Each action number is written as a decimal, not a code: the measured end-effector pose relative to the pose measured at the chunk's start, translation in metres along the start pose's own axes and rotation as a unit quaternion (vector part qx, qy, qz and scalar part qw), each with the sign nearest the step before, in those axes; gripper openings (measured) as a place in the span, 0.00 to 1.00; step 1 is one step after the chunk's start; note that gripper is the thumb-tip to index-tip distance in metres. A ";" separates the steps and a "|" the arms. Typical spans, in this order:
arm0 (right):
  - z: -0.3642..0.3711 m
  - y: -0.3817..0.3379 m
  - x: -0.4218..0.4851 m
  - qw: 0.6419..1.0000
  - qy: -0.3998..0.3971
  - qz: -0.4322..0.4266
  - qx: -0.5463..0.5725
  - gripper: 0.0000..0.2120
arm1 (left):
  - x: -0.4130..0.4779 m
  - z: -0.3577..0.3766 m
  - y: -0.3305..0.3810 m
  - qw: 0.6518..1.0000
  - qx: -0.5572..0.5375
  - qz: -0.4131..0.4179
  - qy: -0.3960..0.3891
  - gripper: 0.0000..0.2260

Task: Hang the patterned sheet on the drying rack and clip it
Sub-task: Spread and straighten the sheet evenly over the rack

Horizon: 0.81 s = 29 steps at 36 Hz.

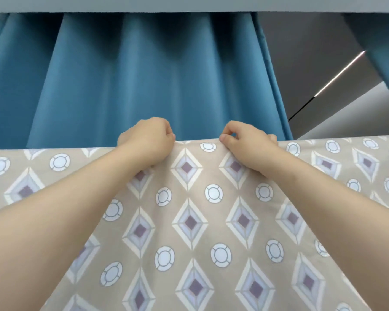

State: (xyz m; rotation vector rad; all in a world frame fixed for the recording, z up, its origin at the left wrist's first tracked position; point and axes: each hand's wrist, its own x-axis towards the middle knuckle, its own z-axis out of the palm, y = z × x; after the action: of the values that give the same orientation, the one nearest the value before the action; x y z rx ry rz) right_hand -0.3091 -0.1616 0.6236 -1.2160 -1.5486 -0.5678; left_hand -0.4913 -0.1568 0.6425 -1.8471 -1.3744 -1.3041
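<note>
From my seat I count one patterned sheet (190, 241), and it is the biggest thing in view. It fills the lower half, beige with rows of purple-centred diamonds and pale ringed circles. Its top edge runs straight across the frame from left to right, and the cloth falls from there toward the camera. Whatever carries that edge is covered by the fabric, so I cannot see it.

Behind it hang two blue curtains. The large pleated one (144, 75) spans most of the upper picture. A second curtain (386, 63) shows only as a narrow slice at the far right. Grey wall (312, 52) shows between them, and one grey band (189, 4) runs along the top.

Two bare forearms reach up over the sheet, one from each lower corner.

There are two hands, both at the sheet's top edge and near each other, with a gap of cloth between them. The left hand (147, 140) is curled tight like a fist, its fingertips meeting at the edge. The right hand (248, 145) pinches the edge between thumb and forefinger (the other fingers fold behind the cloth).

One thin bright light strip (339, 74) slants across the grey wall.
</note>
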 end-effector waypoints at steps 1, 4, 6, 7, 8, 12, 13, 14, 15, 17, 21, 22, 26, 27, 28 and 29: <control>-0.003 0.000 -0.001 1.000 0.001 0.003 -0.007 0.10 | -0.001 0.000 0.003 1.000 0.022 0.007 0.003 0.08; -0.010 0.002 -0.007 1.000 0.013 0.006 -0.023 0.07 | -0.005 -0.003 0.006 0.998 0.032 0.046 -0.024 0.07; -0.013 0.004 -0.011 1.000 0.013 0.009 -0.025 0.07 | -0.010 -0.006 0.005 0.996 0.035 0.072 -0.034 0.09; -0.015 0.004 -0.012 1.000 0.008 0.008 -0.027 0.07 | -0.012 -0.007 0.004 0.996 0.033 0.079 -0.031 0.10; -0.016 0.003 -0.014 1.000 -0.001 0.006 -0.031 0.08 | -0.014 -0.009 0.003 0.996 0.028 0.083 -0.027 0.11; -0.017 -0.001 -0.014 0.999 -0.033 -0.003 -0.043 0.09 | -0.021 -0.013 0.000 0.995 0.023 0.094 -0.018 0.13; -0.017 -0.002 -0.015 0.998 -0.041 -0.007 -0.046 0.09 | -0.023 -0.013 0.000 0.994 0.024 0.100 -0.020 0.13; -0.016 -0.003 -0.015 0.998 -0.048 -0.011 -0.048 0.10 | -0.025 -0.012 0.000 0.994 0.026 0.104 -0.019 0.14; -0.016 -0.004 -0.015 0.997 -0.052 -0.013 -0.049 0.10 | -0.026 -0.012 0.000 0.994 0.030 0.105 -0.015 0.15; -0.015 -0.005 -0.014 0.997 -0.050 -0.017 -0.051 0.10 | -0.028 -0.013 -0.001 0.995 0.036 0.096 -0.006 0.16; -0.013 -0.004 -0.011 0.998 -0.034 -0.016 -0.053 0.11 | -0.024 -0.016 -0.003 0.997 0.017 0.069 -0.026 0.19; -0.012 -0.004 -0.010 0.998 -0.028 -0.017 -0.051 0.11 | -0.022 -0.017 -0.003 0.997 0.013 0.063 -0.032 0.20; -0.011 -0.002 -0.009 0.998 -0.014 -0.028 -0.056 0.12 | -0.022 -0.020 -0.001 0.997 0.040 0.060 -0.030 0.19; -0.011 0.000 -0.010 0.998 -0.015 -0.032 -0.056 0.12 | -0.024 -0.018 -0.001 0.997 0.046 0.065 -0.020 0.17; -0.010 0.002 -0.011 0.998 -0.017 -0.035 -0.057 0.12 | -0.028 -0.015 -0.002 0.996 0.047 0.069 -0.010 0.15; -0.010 0.004 -0.012 0.997 -0.021 -0.039 -0.056 0.11 | -0.031 -0.011 -0.003 0.996 0.048 0.073 0.003 0.13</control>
State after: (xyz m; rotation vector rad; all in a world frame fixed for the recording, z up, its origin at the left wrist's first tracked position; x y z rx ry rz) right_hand -0.3020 -0.1733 0.6148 -1.2619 -1.6236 -0.6927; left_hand -0.4998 -0.1784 0.6188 -1.8399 -1.2496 -1.1506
